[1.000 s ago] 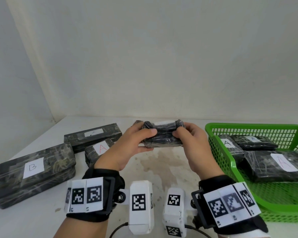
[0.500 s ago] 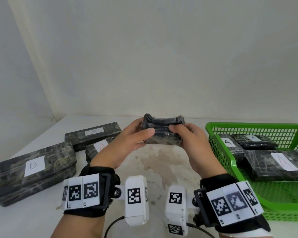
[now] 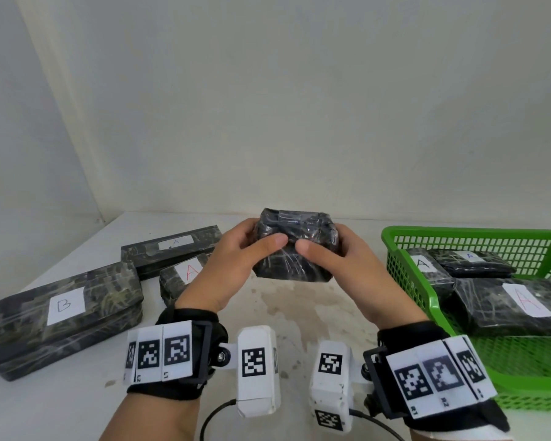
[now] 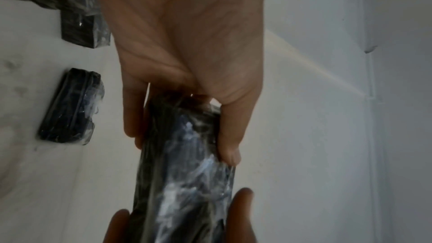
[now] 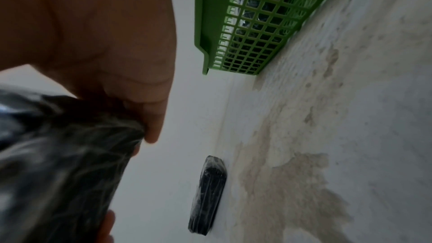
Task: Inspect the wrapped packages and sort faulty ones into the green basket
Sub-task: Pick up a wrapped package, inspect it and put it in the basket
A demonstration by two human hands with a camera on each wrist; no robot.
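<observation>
A small dark package (image 3: 295, 249) in clear wrap is held above the table, its broad unlabelled face tilted toward me. My left hand (image 3: 252, 249) grips its left end and my right hand (image 3: 342, 251) grips its right end, thumbs on the near face and fingers behind. In the left wrist view the package (image 4: 184, 173) runs from my palm to the right hand's fingertips (image 4: 240, 208). The right wrist view shows it blurred (image 5: 58, 163). The green basket (image 3: 404, 246) stands at the right and holds three wrapped packages, the biggest labelled A (image 3: 522, 302).
On the left of the white table (image 3: 299, 316) lie a large package labelled B (image 3: 64, 313), a long one labelled A (image 3: 172, 248) and a small one labelled A (image 3: 180, 276). The basket's mesh wall (image 5: 252, 25) is close to my right hand. A wall stands behind.
The package has been turned in both hands from edge-on to its broad face toward me, and both thumbs have shifted onto that face.
</observation>
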